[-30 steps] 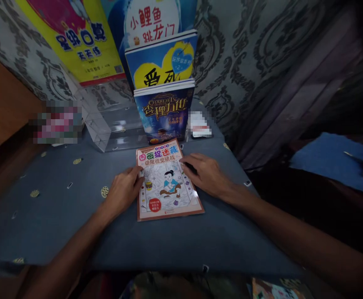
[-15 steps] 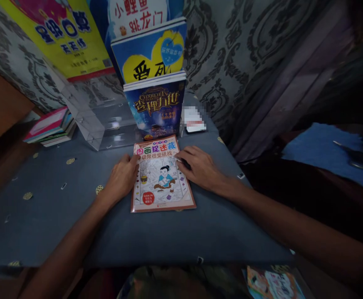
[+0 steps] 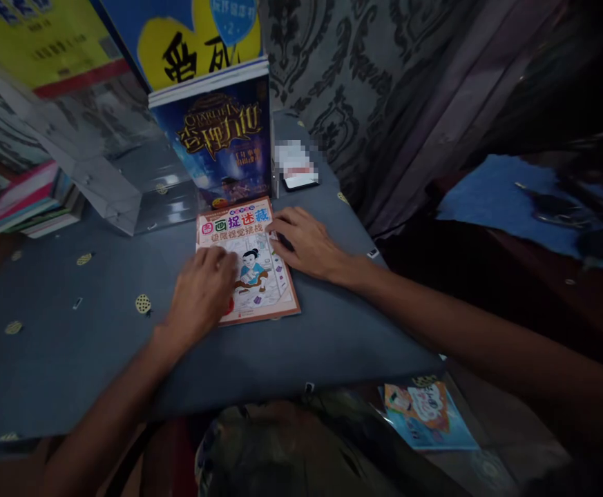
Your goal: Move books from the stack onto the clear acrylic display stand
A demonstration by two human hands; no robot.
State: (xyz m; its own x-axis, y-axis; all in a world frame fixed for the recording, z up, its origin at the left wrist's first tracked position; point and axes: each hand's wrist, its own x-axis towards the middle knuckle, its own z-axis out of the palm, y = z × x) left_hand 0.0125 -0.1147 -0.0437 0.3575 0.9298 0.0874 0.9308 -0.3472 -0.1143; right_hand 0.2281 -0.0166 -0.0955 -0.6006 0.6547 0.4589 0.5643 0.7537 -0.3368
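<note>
A thin children's book (image 3: 254, 297) with a cartoon figure and colourful Chinese title lies face up on the table. My left hand (image 3: 202, 286) rests on its left side, fingers bent over the cover and covering part of the picture; the fingertips are partly hidden. At the upper right edge, my right hand (image 3: 306, 241) has its fingers on the book's border, with the thumb tucked below them. Just behind the book's top edge stands a dark blue book (image 3: 223, 138) in a clear display stand (image 3: 119, 200).
A blue and yellow book (image 3: 187, 41) and a yellow book (image 3: 57, 55) stand farther back. At the left is a stack of books (image 3: 36, 200). A blurred-out phone-like thing (image 3: 298, 166) lies right of the stand. Below the table edge lies a colourful packet (image 3: 428, 414).
My left hand has moved from the book's left edge onto its cover, nearer to me. The right hand stays at the right edge. The whole view has shifted.
</note>
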